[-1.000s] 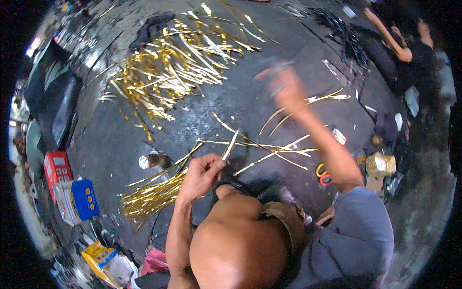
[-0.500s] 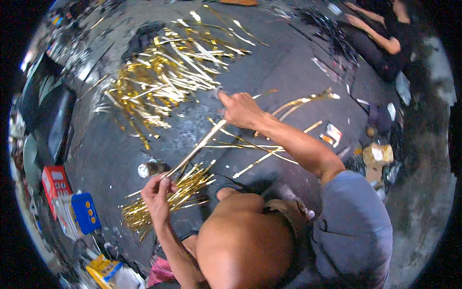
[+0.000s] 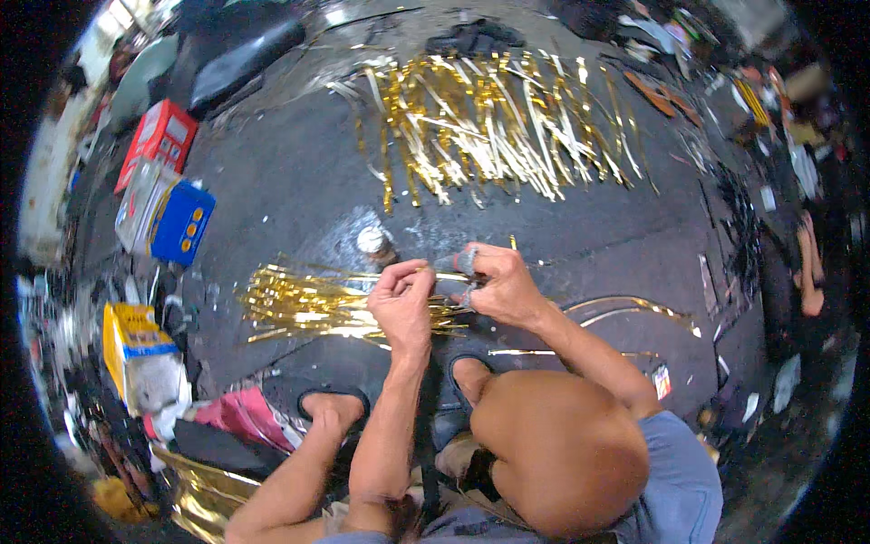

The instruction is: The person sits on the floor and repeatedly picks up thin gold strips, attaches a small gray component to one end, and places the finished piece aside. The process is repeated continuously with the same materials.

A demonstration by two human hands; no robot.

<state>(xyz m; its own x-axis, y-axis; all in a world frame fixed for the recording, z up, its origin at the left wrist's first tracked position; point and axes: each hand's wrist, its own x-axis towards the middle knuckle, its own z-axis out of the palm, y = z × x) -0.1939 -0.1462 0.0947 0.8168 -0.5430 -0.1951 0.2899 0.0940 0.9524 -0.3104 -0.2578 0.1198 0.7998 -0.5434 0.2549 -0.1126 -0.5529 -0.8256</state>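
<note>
Gold strip (image 3: 444, 276): held over the middle of the dark floor (image 3: 272, 218), between both hands.
Left hand (image 3: 404, 292): thumb and forefinger pinched together on the strip.
Right hand (image 3: 503, 288): grey-wrapped fingertips; whether clamped cannot be told.
Gold bundle (image 3: 299, 304): laid beneath and left of the left hand.
Silver-topped container (image 3: 373, 239): placed just beyond the bundle.
Loose strips (image 3: 494, 136): spread toward the floor's far edge.
Blue-fronted box (image 3: 184, 223): set by the left edge.
</note>
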